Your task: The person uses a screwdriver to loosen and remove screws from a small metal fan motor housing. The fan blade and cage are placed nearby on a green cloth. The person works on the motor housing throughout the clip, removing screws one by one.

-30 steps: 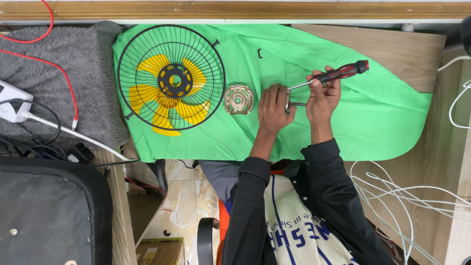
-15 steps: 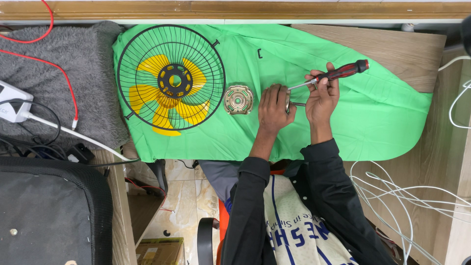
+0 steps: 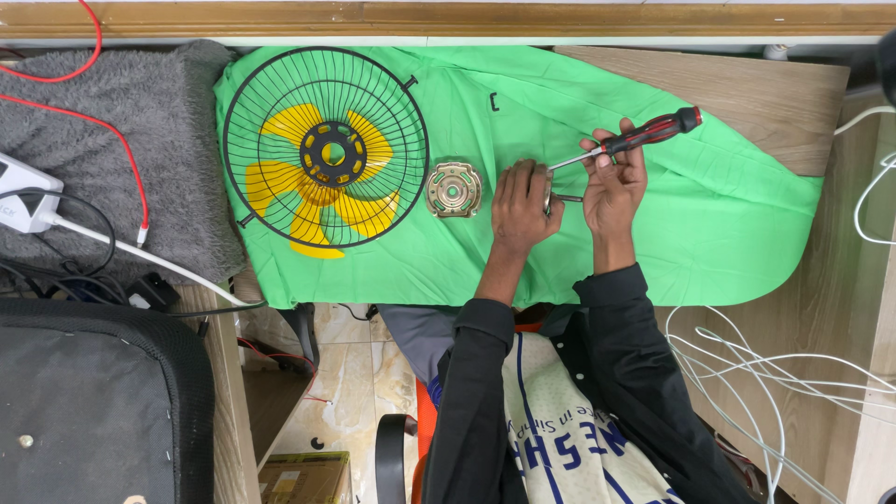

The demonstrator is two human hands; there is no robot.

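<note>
While a green cloth [image 3: 709,215] covers the middle of a wooden table [image 3: 747,93], a person seated at its near edge works over it with both hands close together. Their left hand [image 3: 519,201] is closed around a small metal part [image 3: 551,198], of which only a silver edge and a short shaft poking out to the right can be seen; what kind of part it is cannot be told. Their right hand [image 3: 618,182] is clamped on a screwdriver [image 3: 635,140] with a red and black handle, the handle pointing up and to the right, the thin blade slanting down and to the left toward the held part, where the tip is hidden between the hands. Just to the left of the left hand, lying flat on the cloth, is a round silver metal plate [image 3: 454,189] with holes in it. Further left rests a black wire fan guard [image 3: 326,147] with yellow blades [image 3: 289,177] showing through it. A grey fuzzy mat [image 3: 121,103] crossed by a red wire [image 3: 112,121] lies at the far left, and loose white cables [image 3: 747,364] trail at the right. As a judgement, the blade could slip off its seat and jab the left palm, since the part is held in the hand rather than braced on the table; a freed screw might also drop and hide in the folds of the cloth
</note>
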